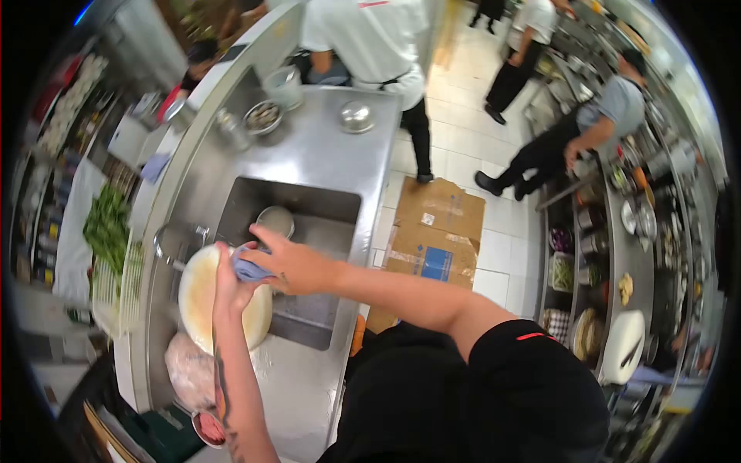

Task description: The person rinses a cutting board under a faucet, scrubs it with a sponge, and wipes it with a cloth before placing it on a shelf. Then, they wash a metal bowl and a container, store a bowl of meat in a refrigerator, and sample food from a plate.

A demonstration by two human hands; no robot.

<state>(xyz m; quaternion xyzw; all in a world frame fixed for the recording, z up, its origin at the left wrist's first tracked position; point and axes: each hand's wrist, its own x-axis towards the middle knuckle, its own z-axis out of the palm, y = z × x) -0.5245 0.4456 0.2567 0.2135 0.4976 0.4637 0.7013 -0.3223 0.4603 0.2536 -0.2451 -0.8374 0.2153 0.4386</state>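
Over the sink (316, 202), our left hand (229, 284) grips a pale plate (197, 299) at its three o'clock rim. Our right hand (293, 264) clutches a blue cloth (248, 270) against it.

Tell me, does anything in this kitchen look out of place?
Yes: flattened cardboard lies on the tiled floor beside the counter, creased and askew, right in the walkway. At the sink nothing stands out: the left hand holds a plate, the right hand a blue cloth at its rim.
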